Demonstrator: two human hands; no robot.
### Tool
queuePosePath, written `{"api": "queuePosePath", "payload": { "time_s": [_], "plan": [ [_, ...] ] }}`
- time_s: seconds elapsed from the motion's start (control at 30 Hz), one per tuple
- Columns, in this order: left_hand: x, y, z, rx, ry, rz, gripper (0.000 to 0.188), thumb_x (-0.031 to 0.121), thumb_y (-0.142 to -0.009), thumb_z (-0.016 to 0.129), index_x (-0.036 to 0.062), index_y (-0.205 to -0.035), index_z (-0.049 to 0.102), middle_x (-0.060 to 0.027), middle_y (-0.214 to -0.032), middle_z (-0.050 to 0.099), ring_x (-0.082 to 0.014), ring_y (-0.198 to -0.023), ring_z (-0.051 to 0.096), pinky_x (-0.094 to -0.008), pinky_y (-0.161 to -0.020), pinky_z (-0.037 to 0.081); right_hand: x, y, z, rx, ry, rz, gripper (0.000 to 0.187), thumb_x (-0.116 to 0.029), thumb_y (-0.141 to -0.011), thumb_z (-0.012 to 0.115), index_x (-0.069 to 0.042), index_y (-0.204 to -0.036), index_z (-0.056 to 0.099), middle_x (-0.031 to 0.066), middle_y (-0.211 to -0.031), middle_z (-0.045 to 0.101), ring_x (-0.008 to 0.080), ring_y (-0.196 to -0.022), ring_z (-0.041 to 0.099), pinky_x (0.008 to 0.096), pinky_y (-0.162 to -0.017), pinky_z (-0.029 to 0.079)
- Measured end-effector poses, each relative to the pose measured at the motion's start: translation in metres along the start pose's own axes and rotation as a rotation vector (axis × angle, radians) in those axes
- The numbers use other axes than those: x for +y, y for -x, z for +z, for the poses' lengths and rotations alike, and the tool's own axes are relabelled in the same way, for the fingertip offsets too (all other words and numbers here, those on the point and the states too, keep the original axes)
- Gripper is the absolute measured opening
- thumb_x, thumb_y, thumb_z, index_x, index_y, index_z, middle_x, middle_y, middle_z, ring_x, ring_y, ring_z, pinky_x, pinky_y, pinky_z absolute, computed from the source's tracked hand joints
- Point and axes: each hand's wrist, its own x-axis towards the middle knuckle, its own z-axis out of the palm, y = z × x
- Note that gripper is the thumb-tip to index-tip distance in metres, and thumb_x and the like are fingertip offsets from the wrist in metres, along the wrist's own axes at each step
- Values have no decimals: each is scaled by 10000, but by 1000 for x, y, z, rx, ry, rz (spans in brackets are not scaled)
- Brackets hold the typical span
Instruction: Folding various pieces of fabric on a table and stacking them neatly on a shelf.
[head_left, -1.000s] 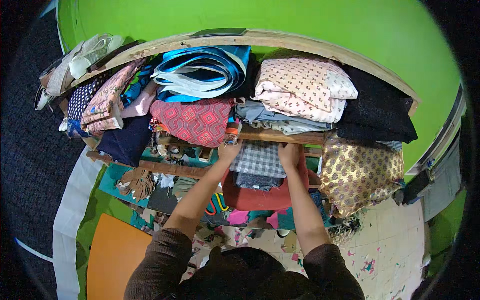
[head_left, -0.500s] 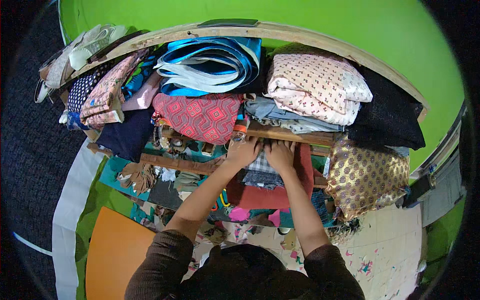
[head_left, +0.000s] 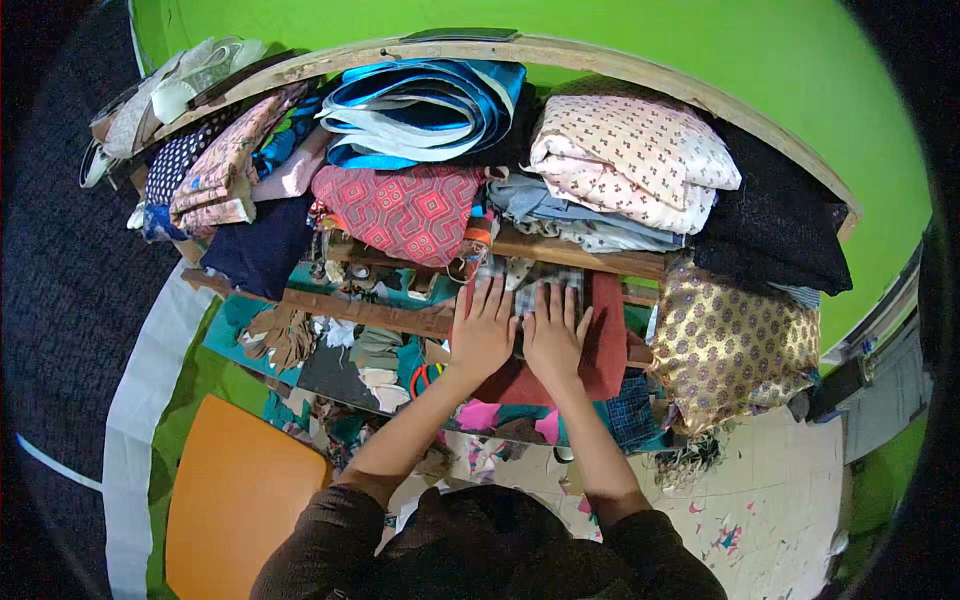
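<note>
My left hand (head_left: 482,332) lies palm down with its fingers stretched out, over a grey and black checked cloth (head_left: 550,276) and the left part of a rust-red cloth (head_left: 604,335). Beside it, my right hand (head_left: 554,335) rests flat in the same way, its fingers a little spread and the thumbs close together. Both hands press on the layered cloths and grasp nothing. The red cloth sticks out to the right of and below the checked one. Much of the checked cloth is hidden under my hands.
Above hangs a wooden shelf board (head_left: 590,257) with folded fabrics, among them a pink patterned bundle (head_left: 630,165), a blue and white roll (head_left: 420,110) and a red patterned cloth (head_left: 400,210). Gold patterned fabric (head_left: 735,345) hangs at right. An orange panel (head_left: 240,500) stands lower left.
Both hands have drawn back toward me from the far edge of the cloths and now lie flatter. The dark folded piece between my wrists is now mostly covered.
</note>
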Motion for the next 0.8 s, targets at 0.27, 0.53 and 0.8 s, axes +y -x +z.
{"api": "queuePosePath", "payload": {
  "time_s": [0.27, 0.53, 0.8],
  "plan": [
    [21, 67, -39, 31, -18, -101, 448, 272, -845, 469, 81, -1251, 472, -121, -1382, 341, -277, -1293, 285, -495, -1045, 193, -20, 61, -22, -81, -7, -73, 481, -299, -901, 392, -98, -1337, 369, 134, -1414, 285, 306, -1326, 211, 567, -1047, 84],
    [52, 172, -83, -44, -101, -347, 450, 264, -842, 469, 85, -1255, 470, -134, -1400, 317, -301, -1286, 300, -518, -1037, 197, -51, 144, -48, -205, -116, -248, 493, -297, -903, 380, -109, -1357, 341, 130, -1433, 248, 312, -1338, 177, 558, -1055, 51],
    [72, 312, -145, -132, -264, -690, 460, 296, -847, 462, 94, -1261, 466, -115, -1405, 316, -269, -1297, 287, -499, -1052, 180, -123, 245, -61, -416, -253, -551, 511, -299, -892, 401, -109, -1361, 332, 136, -1421, 278, 302, -1333, 201, 576, -1045, 63]
  ]
}}
